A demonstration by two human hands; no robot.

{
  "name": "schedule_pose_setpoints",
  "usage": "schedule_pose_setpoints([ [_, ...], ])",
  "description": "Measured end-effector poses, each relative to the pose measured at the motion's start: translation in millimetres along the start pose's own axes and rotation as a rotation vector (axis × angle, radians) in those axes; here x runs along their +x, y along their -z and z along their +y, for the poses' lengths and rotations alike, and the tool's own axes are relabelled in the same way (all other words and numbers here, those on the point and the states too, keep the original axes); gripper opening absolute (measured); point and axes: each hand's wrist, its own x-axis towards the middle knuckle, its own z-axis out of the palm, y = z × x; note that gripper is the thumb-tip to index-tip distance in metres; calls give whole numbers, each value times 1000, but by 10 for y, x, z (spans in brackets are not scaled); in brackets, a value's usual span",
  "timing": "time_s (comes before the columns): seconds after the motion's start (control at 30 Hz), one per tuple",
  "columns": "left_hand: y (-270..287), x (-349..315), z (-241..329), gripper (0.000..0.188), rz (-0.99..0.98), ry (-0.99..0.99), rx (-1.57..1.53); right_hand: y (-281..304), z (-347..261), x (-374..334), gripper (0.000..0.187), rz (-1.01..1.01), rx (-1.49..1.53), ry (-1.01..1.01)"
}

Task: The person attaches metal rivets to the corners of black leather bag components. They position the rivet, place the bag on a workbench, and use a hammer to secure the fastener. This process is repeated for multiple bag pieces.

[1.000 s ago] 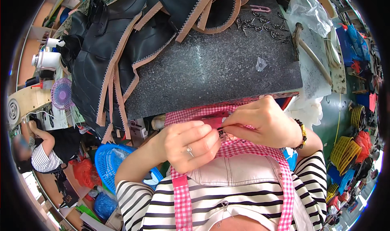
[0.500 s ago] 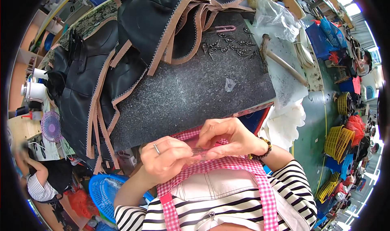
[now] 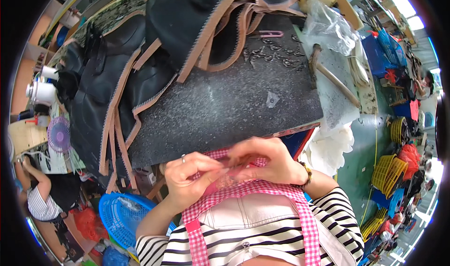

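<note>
At lower centre, blurred clear plastic [image 3: 226,179] seems pinched by the left hand [image 3: 190,179]; the right hand [image 3: 272,162] is curled close, its grip indiscernible. Fingertip handling appears underway; next, a steady two-handed hold is called for.

The black pieces [image 3: 183,27] look glossy and leathery, the dark slab [image 3: 220,107] matt and grainy.

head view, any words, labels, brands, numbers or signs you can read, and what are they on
None can be read.
Black work board, checked apron: no lettering I can make out.
Between the left hand and right hand: too blurred.
Background shelves and baskets: too small.
</note>
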Motion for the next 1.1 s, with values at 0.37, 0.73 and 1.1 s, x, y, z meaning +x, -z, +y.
schedule_pose_setpoints([
  [0.37, -6, -8, -198, 11, -162, 222, -636, 105, -175, 201, 11, -189, 19, -178],
  [0.73, 174, 148, -213, 25, -246, 113, -505, 108, -117, 370, 14, -174, 375, -430],
  [1.1, 525, 319, -88, 12, -329, 81, -383, 36, -160, 542, 11, -189, 53, -172],
])
